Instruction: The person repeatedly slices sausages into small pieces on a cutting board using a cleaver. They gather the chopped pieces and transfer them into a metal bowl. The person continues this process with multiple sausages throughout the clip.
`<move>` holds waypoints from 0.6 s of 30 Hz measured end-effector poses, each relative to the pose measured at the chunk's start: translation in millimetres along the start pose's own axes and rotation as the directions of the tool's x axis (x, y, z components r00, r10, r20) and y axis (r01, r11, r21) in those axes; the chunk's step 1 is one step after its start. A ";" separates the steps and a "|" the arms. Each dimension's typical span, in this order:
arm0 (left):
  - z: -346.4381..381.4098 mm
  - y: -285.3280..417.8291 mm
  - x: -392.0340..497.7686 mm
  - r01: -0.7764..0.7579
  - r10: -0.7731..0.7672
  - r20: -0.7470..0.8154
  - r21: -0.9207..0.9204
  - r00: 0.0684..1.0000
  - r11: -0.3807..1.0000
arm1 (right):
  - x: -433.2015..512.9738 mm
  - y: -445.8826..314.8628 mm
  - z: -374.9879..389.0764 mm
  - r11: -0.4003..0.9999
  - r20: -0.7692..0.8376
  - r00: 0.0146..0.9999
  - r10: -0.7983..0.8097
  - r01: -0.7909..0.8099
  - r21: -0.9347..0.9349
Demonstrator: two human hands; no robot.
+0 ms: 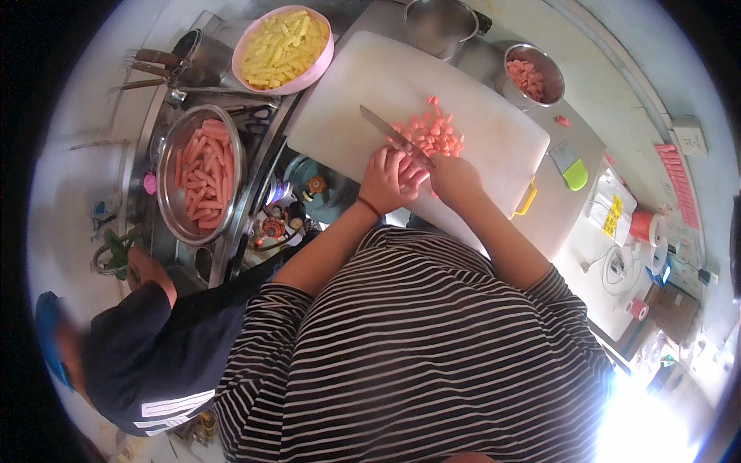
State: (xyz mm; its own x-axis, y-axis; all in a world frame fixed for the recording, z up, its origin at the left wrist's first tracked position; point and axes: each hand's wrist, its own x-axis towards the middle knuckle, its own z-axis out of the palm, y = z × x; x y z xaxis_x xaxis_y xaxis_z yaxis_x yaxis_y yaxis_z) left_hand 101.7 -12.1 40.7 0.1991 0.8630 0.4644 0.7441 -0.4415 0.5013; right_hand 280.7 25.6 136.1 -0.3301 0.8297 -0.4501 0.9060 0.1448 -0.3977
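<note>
My right hand (457, 180) is closed around the handle of a kitchen knife (385, 127), its long blade pointing to the upper left. Right beside the blade, my left hand (383, 180) grips several pink sausages (412, 173) against a white cutting board (347, 87). Part of the sausages is hidden by the fingers and the blade. A loose heap of sliced sausage pieces (437, 133) lies on the board just beyond the knife. The board has a yellow handle (525, 198) at its right edge.
Whole sausages fill a metal bowl (165, 197) at left; a pink bowl (321, 78) holds crinkle-cut potato sticks. Sausage pieces sit in a steel pot (558, 87), near another pot (408, 26). A green-handled crinkle cutter (573, 173) lies right. A co-worker (173, 330) stands close left.
</note>
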 end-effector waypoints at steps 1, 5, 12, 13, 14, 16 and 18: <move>0.0 0.8 -0.9 -0.016 0.016 -0.032 -0.007 0.999 1.000 | -7.2 -1.3 -7.0 1.000 0.029 1.000 0.001 0.000 -0.015; 0.4 1.3 -1.2 0.014 -0.016 -0.045 -0.045 0.999 0.999 | -24.1 -11.5 -21.4 0.997 0.027 1.000 -0.002 0.004 -0.075; 2.5 -4.6 -4.6 0.005 -0.006 -0.025 -0.040 1.000 0.999 | -16.3 -9.3 -1.0 0.990 0.086 0.994 0.074 -0.063 -0.125; 3.1 -5.2 -5.5 0.002 -0.003 -0.024 -0.047 1.000 0.999 | -10.9 -9.9 6.9 0.989 0.065 0.995 0.078 -0.069 -0.128; 2.9 -5.7 -6.8 0.001 -0.002 -0.026 -0.042 1.000 0.999 | -5.0 -9.5 14.2 0.990 0.032 0.997 0.070 -0.066 -0.123; 1.8 -6.6 -7.9 -0.001 0.000 -0.031 -0.029 1.000 1.000 | 9.1 -6.9 26.3 0.997 0.005 0.999 0.039 -0.039 -0.073; -0.7 -7.6 -7.2 0.075 -0.076 -0.013 -0.044 0.997 0.996 | 19.0 -3.3 34.4 1.000 -0.027 1.000 0.002 -0.003 -0.019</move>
State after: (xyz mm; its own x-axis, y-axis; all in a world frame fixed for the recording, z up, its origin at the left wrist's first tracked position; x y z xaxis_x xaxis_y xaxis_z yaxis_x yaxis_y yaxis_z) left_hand 94.2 -15.1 34.1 0.1335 0.8906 0.4348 0.7280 -0.3859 0.5667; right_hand 262.4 22.4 101.3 -0.3206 0.8444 -0.4292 0.9118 0.1524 -0.3814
